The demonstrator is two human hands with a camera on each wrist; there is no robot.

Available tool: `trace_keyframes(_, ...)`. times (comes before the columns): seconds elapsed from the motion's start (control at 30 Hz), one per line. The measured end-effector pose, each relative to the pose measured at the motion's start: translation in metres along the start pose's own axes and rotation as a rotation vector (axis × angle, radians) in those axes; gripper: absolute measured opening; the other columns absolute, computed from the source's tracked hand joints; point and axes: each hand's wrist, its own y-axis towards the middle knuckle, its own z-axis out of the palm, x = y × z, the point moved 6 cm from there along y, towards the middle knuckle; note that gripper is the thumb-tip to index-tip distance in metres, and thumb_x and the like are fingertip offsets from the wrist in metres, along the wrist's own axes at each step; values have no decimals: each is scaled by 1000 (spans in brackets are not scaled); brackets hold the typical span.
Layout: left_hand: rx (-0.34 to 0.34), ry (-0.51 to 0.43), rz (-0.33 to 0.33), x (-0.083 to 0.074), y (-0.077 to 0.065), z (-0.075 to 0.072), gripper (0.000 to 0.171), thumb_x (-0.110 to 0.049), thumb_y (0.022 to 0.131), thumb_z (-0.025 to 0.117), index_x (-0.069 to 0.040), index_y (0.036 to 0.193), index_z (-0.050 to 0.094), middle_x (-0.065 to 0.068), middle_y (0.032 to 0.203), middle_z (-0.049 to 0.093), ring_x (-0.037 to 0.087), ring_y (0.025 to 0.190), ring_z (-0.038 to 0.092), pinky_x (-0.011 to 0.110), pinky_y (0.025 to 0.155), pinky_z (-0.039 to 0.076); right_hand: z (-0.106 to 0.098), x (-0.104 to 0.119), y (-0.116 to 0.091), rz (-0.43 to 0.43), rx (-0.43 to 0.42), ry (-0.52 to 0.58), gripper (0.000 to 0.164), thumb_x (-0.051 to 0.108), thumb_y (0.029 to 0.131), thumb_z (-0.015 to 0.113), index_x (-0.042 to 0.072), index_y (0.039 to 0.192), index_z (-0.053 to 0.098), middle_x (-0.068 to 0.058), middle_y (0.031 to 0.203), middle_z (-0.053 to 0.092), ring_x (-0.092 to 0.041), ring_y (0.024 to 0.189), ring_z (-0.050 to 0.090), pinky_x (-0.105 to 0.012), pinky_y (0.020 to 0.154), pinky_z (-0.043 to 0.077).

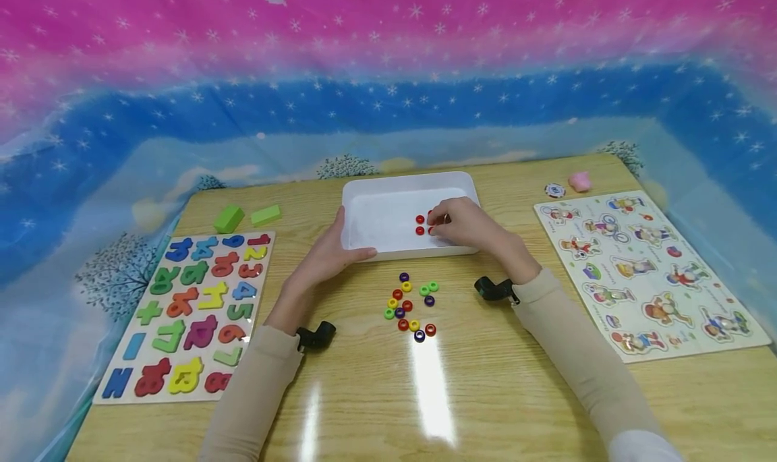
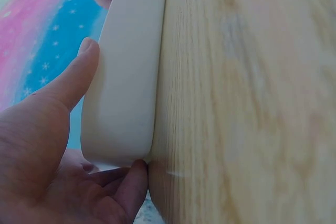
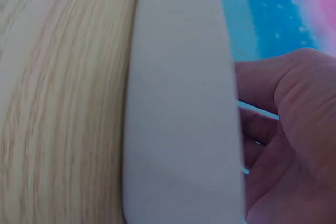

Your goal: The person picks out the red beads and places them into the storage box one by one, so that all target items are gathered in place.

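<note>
A white tray sits at the back of the table. My left hand grips its near left corner, thumb on the front rim and fingers along the left end; the left wrist view shows a fingertip low against the tray wall. Inside the tray my right hand has its curled fingers and thumb at a small red ring bead, partly hidden by the fingertips. Beside it lie another red bead and more red ones. The tray's side wall hides the right fingertips in the right wrist view.
Loose ring beads in red, yellow, green and purple lie before the tray. A number puzzle board is at left with green blocks behind it. On the right are a picture puzzle board, a poker chip and a pink figure.
</note>
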Motion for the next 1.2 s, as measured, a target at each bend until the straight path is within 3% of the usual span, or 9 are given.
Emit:
trace_keyframes(0.33,3,4,8,-2,0,0,117,-57,73,69,-20,148,-14,7,157,7,26,144,15,47,113,23,-6,34,-34,-155,62,45,13,16,85,66,15,97,72,3,89,66,-12,76,55,-28,67,46)
trace_keyframes(0.63,5,7,16,-3,1,0,119,-59,72,68,-21,148,-15,7,157,7,26,144,16,48,113,24,18,71,-73,-279,205,8,13,14,86,64,16,97,72,8,84,64,-6,72,52,-23,66,46)
trace_keyframes(0.87,3,4,9,-1,1,2,119,-60,71,68,-20,148,-14,7,158,6,27,144,15,48,113,23,41,80,-94,-275,301,-65,11,18,82,69,21,92,71,13,79,56,-5,71,49,-21,66,43)
trace_keyframes(1.2,3,11,6,-2,-1,1,119,-62,71,68,-21,148,-14,7,157,7,27,143,16,49,113,24,60,86,-107,-330,311,-206,6,28,79,72,26,84,68,17,77,54,-2,69,47,-19,63,40)
